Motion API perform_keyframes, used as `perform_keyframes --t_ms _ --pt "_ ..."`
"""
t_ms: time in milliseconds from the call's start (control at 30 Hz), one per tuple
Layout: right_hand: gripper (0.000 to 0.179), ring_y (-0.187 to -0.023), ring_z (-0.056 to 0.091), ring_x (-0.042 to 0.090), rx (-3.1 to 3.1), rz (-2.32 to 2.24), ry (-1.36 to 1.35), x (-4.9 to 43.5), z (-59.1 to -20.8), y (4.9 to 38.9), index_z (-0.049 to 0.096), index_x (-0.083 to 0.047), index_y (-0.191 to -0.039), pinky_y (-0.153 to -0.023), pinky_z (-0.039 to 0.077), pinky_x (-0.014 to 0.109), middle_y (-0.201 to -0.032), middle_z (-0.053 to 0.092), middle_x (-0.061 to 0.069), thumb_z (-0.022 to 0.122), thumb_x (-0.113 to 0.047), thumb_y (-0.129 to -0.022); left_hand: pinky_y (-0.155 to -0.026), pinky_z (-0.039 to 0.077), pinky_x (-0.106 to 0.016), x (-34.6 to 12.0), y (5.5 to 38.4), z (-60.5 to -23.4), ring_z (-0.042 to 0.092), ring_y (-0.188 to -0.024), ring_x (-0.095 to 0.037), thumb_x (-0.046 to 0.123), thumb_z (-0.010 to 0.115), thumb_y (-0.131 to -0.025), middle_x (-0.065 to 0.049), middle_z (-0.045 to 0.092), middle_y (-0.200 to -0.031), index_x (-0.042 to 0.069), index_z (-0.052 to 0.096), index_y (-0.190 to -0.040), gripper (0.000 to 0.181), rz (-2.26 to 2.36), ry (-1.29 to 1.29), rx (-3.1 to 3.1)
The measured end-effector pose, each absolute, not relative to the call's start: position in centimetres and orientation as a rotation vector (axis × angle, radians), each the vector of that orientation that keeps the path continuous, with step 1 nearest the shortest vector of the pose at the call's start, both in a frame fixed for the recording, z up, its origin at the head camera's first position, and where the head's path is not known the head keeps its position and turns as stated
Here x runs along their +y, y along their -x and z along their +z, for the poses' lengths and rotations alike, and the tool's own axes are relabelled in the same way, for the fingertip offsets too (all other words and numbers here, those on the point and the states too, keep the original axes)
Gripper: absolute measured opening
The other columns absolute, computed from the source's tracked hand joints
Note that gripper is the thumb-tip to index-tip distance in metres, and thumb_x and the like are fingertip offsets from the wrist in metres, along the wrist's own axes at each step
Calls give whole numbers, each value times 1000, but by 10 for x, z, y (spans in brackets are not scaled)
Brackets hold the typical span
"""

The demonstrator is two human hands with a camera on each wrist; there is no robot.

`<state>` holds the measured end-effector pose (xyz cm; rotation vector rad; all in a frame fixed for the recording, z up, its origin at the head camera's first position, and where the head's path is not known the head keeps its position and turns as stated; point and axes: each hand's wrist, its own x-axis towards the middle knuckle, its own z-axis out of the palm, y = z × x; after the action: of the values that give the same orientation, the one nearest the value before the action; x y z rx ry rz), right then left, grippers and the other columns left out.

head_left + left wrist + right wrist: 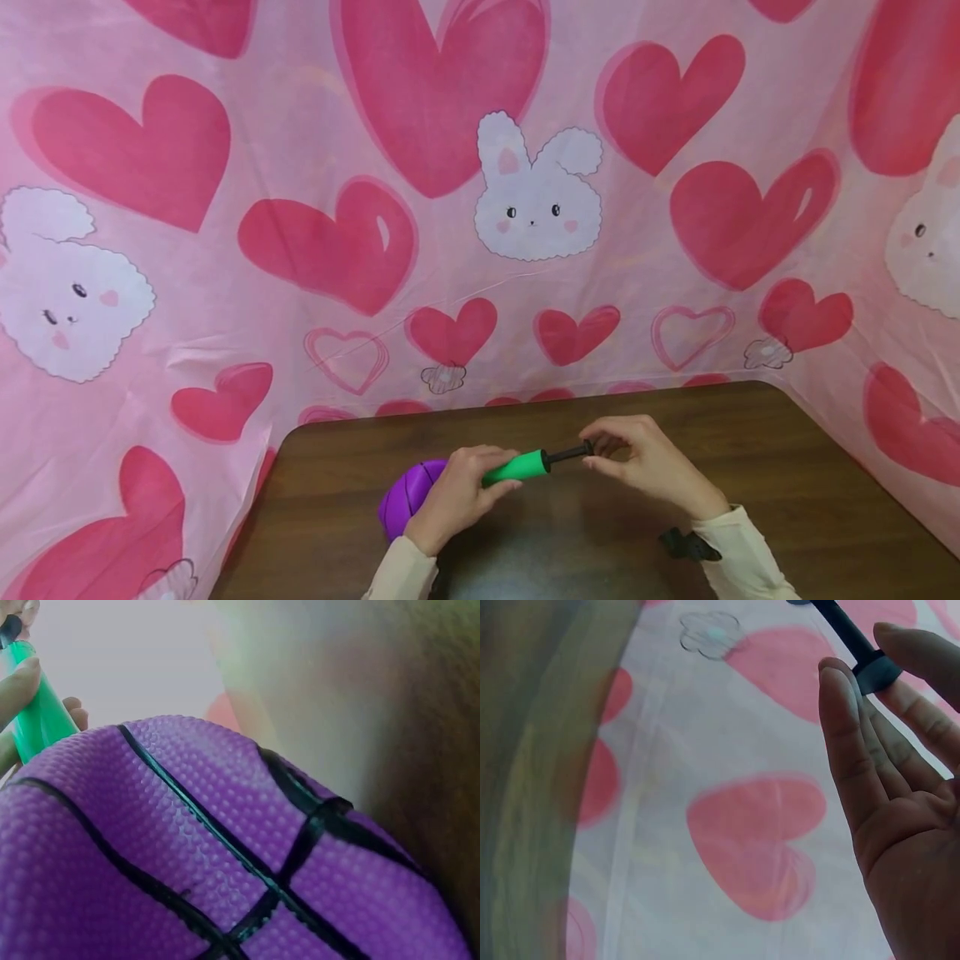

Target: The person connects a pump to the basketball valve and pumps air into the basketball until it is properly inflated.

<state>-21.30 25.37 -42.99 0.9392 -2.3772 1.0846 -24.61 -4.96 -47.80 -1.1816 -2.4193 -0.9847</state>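
Note:
My left hand (pixel 459 492) grips the green barrel of a hand pump (pixel 528 465). The black plunger rod stands drawn out toward the right. With thumb and fingers, my right hand (pixel 651 462) pinches the black handle (pixel 877 673) at the end of that rod. Just left of my left hand is a purple ball (pixel 150 825) with black lines and a pebbled skin, looking partly sunken in. It lies at the pump's near end; whether the two are joined is hidden behind the hand.
The dark wooden table (pixel 585 533) has a rounded far edge. Behind it hangs a pink cloth (pixel 637 275) printed with hearts and rabbit faces, also along both sides. A small black thing (pixel 686 544) shows beside the right cuff.

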Motion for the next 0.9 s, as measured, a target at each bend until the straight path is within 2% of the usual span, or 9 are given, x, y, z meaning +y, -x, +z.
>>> perform_keyframes --t_ms 167,433,900 --pt "34 -74 69 -1 -2384 1064 -901 271 -421 211 74 -17 -105 -67 59 23 -86 78 0 86 1 -79 -88 62 -30 -50 248 -478 76 -103 -13 27 80 -92 0 79 -116 14 76 -124 34 -983 1185 -2415" --pt "34 -74 69 0 -2381 1059 -828 291 -410 207 75 -16 -105 -68 57 19 -86 78 -2 85 3 -79 -87 62 -30 -50 249 -479 76 -102 -13 22 83 -89 -1 79 -115 13 77 -122 35 -966 1162 -2402" --pt "29 -77 69 0 -2429 1067 -743 289 -410 207 75 -18 -105 -69 58 22 -90 78 -5 85 -3 -82 -86 61 -30 -52 248 -478 75 -103 -11 24 81 -91 2 79 -115 16 77 -124 34 -971 1143 -2446"
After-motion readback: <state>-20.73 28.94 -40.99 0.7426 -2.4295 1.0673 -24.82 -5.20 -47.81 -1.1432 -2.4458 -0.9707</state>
